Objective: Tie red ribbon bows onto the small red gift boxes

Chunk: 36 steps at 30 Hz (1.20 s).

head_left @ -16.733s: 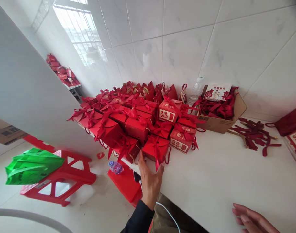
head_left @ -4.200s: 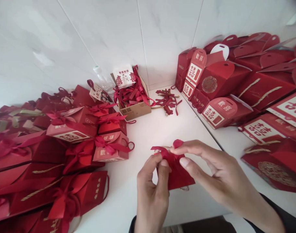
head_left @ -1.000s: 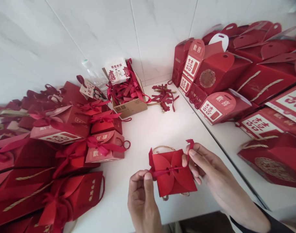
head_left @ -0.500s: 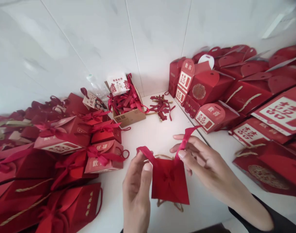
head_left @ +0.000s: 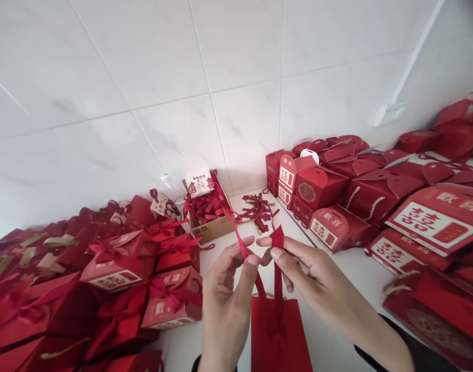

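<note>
A red gift box (head_left: 280,341) stands on the white surface between my hands, its lower part cut off by the frame. Two ends of a red ribbon (head_left: 277,289) rise from the knot on its front. Between thumb and forefinger, my left hand (head_left: 230,294) pinches one ribbon end. The other end is pinched by my right hand (head_left: 309,268), with the tip sticking up above the fingers. Both hands are close together above the box, fingertips nearly meeting. Rope handles behind the box are mostly hidden.
Red boxes with tied bows (head_left: 174,299) crowd the left side. On the right are stacked red boxes (head_left: 337,227). At the back a cardboard box (head_left: 209,230) holds red ribbons, beside a small pile of red tags (head_left: 257,209). A tiled wall (head_left: 244,113) closes the back.
Both hands have lifted the ribbon ends higher above the box and drawn closer together. The camera has tilted up, so more of the wall shows and the box sits lower in view.
</note>
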### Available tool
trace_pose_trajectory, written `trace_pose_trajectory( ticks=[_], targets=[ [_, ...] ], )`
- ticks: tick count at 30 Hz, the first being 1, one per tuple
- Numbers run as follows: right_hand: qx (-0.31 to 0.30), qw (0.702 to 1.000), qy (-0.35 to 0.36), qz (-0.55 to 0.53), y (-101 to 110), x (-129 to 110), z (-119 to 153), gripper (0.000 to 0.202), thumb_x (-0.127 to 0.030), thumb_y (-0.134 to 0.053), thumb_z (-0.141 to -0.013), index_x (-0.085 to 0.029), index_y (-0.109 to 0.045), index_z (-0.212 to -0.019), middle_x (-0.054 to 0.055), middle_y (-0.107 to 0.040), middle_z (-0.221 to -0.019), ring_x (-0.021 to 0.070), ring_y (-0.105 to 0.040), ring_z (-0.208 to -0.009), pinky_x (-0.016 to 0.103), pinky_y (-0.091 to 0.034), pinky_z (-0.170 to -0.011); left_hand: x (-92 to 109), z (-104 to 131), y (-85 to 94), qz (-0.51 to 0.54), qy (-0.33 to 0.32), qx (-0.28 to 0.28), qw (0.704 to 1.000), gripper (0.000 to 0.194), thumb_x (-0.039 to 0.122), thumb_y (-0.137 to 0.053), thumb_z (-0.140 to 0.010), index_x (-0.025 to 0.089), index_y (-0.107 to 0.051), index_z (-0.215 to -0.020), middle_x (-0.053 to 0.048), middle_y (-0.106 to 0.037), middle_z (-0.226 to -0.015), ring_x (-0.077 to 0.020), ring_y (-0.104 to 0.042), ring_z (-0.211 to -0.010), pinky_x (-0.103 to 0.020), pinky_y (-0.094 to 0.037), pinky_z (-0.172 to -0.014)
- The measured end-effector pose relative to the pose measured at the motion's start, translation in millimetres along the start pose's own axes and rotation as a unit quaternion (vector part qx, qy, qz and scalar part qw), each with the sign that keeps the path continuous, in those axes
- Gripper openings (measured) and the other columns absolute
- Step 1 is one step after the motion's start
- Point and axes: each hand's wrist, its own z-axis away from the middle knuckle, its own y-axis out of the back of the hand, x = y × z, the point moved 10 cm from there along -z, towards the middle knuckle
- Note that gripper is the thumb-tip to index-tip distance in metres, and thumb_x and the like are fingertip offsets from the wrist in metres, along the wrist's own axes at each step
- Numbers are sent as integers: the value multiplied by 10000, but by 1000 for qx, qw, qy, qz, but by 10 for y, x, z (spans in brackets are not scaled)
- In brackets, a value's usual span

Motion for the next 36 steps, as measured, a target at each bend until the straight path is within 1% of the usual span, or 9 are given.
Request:
trace_pose_trajectory(
  ticks=[5, 7, 10, 15, 18, 20, 24, 30, 36],
  targets=[
    [-28, 994, -106, 3, 91, 470, 172, 471, -645, -571, -1001, -245, -674, -1227, 21, -692, -930, 125, -531, -600, 276, -474, -575, -427, 319, 231, -114, 100, 19, 988, 512, 661, -606, -949, 229, -801, -1141, -104, -793, -1155, -293, -710, -1081, -393, -561, -947],
    [-50, 987, -150, -5, 112, 652, 322, 482, -650, -589, -991, -235, -676, -1219, 42, -723, -984, 119, -536, -592, 284, -489, -587, -655, 598, 319, -97, 165, 29, 981, 526, 666, -588, -958, 239, -799, -1183, -112, -762, -1270, -324, -671, -1204, -434, -536, -1026],
    [-63, 979, -189, -36, 107, 767, 519, 465, -630, -602, -995, -212, -696, -1178, 37, -722, -888, 125, -545, -589, 292, -495, -597, -800, 962, 379, -53, 193, 59, 978, 512, 655, -628, -938, 268, -788, -1231, -108, -681, -1422, -351, -591, -1346, -488, -467, -1135],
    [-56, 968, -194, -146, -46, 742, 655, 450, -627, -595, -1001, -222, -732, -1141, 89, -756, -1099, 104, -570, -550, 308, -512, -580, -689, 1113, 275, -49, 130, 73, 988, 287, 501, -769, -888, 328, -808, -1113, -84, -603, -1479, -348, -521, -1412, -490, -466, -1116],
    [-45, 961, -196, -189, -112, 761, 682, 413, -606, -590, -1015, -223, -736, -1062, 52, -761, -984, 97, -573, -537, 288, -503, -569, -615, 1088, 216, -92, 114, 85, 986, 148, 453, -782, -887, 320, -803, -948, -70, -615, -1419, -343, -533, -1361, -502, -444, -1094],
    [-46, 959, -196, -198, -132, 782, 686, 423, -612, -564, -1029, -226, -734, -1059, 12, -725, -813, 106, -570, -538, 278, -482, -566, -574, 1090, 186, -103, 113, 101, 983, 155, 455, -765, -902, 303, -781, -879, -64, -658, -1313, -321, -562, -1286, -483, -437, -1077],
    [-60, 963, -196, -173, -126, 825, 681, 466, -626, -513, -1049, -227, -747, -1104, -46, -562, -607, 122, -515, -542, 285, -446, -584, -606, 1145, 100, -50, 146, 114, 981, 224, 491, -690, -955, 276, -753, -967, -61, -702, -1045, -256, -637, -967, -403, -505, -900],
    [-71, 974, -197, -88, -85, 897, 693, 527, -669, -470, -1044, -237, -757, -1138, -52, -466, -601, 132, -400, -549, 305, -347, -555, -486, 1145, 186, -97, 65, 182, 976, 174, 436, -743, -924, 268, -716, -886, -40, -613, -1023, -246, -564, -1045, -352, -450, -928],
    [-80, 972, -204, -85, -118, 924, 704, 515, -659, -474, -1047, -243, -747, -1178, -54, -441, -618, 134, -386, -569, 309, -316, -551, -544, 1126, 82, -61, 120, 147, 980, 213, 469, -714, -938, 258, -728, -918, -46, -679, -967, -236, -622, -900, -366, -504, -835]
  ],
)
